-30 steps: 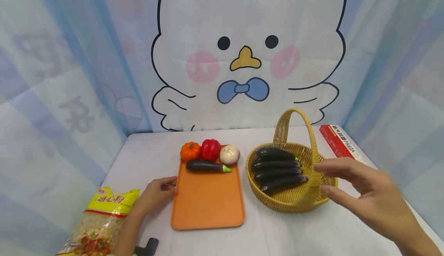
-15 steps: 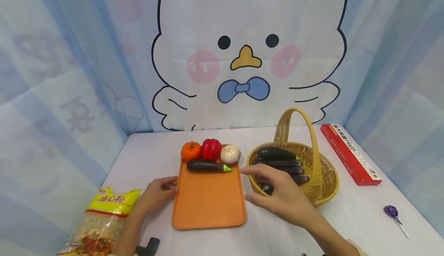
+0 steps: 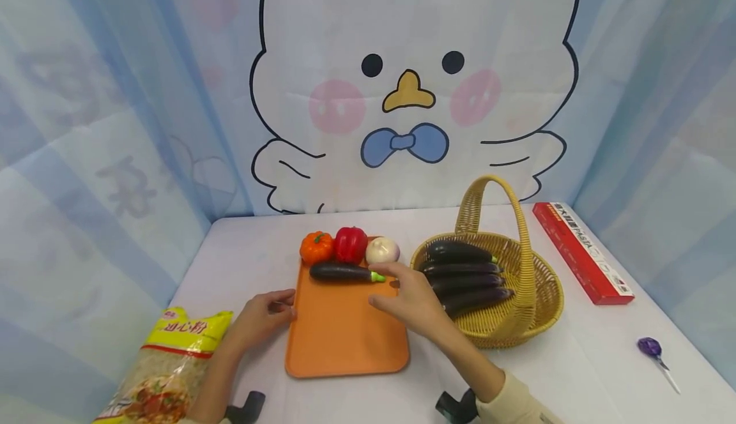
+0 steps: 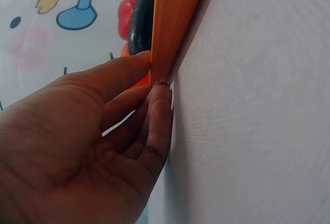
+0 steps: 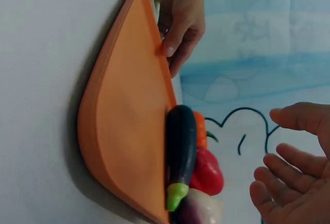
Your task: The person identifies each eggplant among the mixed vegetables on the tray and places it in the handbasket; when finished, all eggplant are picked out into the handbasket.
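Observation:
My left hand is at the left edge of the orange tray. In the left wrist view its thumb and fingertips pinch the tray's rim. My right hand hovers over the tray's right side, thumb and fingers apart, with nothing between them. On the tray's far part lies an eggplant, its green stem end pointing right, close to the right fingertips. Behind it sit an orange pumpkin, a red bell pepper and a white-and-purple round vegetable. The right wrist view shows the open right palm.
A wicker basket with a tall handle stands right of the tray, holding several eggplants. A red pasta box and a purple lollipop lie farther right. A yellow-topped food bag is beside the left forearm.
My right hand has moved left, from the basket's right side across it to above the tray. The left hand stays at the tray's edge. The vegetables have not moved.

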The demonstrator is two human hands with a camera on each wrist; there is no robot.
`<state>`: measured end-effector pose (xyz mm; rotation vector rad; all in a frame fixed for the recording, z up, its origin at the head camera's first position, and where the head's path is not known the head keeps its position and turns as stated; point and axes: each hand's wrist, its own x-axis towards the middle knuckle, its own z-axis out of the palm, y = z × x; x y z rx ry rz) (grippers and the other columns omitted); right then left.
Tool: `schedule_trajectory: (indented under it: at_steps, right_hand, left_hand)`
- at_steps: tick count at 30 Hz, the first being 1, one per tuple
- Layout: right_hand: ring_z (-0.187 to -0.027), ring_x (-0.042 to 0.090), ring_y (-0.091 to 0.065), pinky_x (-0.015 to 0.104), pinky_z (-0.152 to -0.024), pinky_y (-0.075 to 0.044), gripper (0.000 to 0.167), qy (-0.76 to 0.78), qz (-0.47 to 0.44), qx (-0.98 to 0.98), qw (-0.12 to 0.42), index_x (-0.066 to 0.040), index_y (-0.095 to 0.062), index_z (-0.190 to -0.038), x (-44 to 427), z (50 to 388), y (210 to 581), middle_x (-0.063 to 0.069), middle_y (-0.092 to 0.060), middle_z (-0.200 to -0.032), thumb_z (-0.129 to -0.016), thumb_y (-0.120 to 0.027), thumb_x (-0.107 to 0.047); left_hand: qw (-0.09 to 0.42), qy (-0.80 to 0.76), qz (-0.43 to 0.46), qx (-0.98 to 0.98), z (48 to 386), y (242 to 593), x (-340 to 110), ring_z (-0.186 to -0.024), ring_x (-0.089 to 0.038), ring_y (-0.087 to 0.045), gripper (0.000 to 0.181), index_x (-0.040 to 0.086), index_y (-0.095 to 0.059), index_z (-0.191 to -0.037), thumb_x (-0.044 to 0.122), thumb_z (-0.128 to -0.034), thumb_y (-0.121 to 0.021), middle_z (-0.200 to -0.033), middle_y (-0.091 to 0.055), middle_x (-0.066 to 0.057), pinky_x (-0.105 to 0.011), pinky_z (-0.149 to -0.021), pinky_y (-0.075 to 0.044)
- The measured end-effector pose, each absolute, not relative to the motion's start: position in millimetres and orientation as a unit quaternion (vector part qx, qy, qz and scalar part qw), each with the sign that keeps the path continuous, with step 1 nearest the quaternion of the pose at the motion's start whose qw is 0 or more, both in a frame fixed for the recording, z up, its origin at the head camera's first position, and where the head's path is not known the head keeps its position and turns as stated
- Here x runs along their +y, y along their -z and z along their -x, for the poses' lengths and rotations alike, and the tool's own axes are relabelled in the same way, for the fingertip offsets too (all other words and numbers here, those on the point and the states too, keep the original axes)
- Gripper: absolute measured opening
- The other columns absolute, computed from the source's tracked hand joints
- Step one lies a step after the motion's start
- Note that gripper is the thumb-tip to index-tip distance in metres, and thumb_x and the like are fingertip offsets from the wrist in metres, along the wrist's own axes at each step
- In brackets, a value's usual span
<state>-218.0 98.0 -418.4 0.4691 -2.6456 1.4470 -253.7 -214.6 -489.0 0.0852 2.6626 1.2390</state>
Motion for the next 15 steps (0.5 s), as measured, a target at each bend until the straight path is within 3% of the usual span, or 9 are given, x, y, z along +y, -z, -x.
schedule_trajectory:
  at_steps: [4,15]
  right_hand:
    - [-0.111,0.033,-0.060,0.051,-0.093,-0.050,0.047,-0.481,-0.146,-0.864,0.042,-0.011,-0.065,-0.127,90.8,232.5,430.7,0.008,-0.065,-0.126,-0.082,-0.078,-0.014]
    - [-0.097,0.030,-0.060,0.042,-0.083,-0.051,0.044,-0.451,-0.138,-0.881,0.052,-0.007,-0.068,-0.122,77.9,256.2,445.2,0.010,-0.068,-0.118,-0.080,-0.080,-0.011]
  left_hand:
    - [0.097,-0.422,-0.034,0.901,252.6,489.1,-215.4,-0.096,-0.015,-0.061,0.050,0.011,-0.060,-0.137,0.025,-0.0905,-0.072,-0.112,-0.067,0.001,-0.046,-0.096,-0.048]
    - [0.095,-0.424,-0.035,0.900,252.0,491.0,-215.3,-0.096,-0.016,-0.061,0.050,0.012,-0.061,-0.137,0.027,-0.0906,-0.072,-0.112,-0.067,0.001,-0.045,-0.095,-0.049]
